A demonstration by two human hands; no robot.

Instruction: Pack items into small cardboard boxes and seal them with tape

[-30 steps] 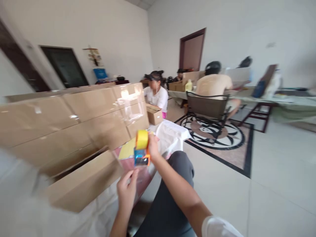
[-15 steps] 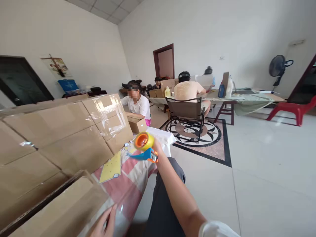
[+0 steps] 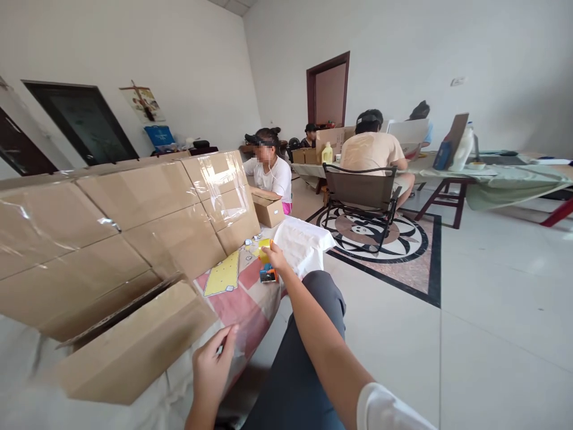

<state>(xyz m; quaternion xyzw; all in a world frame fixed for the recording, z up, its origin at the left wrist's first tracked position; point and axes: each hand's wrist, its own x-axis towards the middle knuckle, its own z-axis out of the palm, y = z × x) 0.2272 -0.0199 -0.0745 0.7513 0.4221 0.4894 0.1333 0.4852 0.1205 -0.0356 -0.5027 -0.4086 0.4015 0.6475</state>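
Note:
My right hand is closed on a tape dispenser with a yellow tape roll and a blue and orange head, low over the patterned tablecloth. Nearer to me, my left hand has its thumb and fingertips pressed together above the cloth's front edge; what they pinch, if anything, is too small to make out. An open cardboard box lies just left of it. Behind that box stands a stack of taped cardboard boxes.
A seated person in white works behind a small box past the stack. Another person sits with their back to me on a dark chair. White cloth covers the table's far end.
The view has turned left. My right hand has lowered the tape dispenser toward the tablecloth, and its blade end has turned. My left hand has come up further into view, away from the open box.

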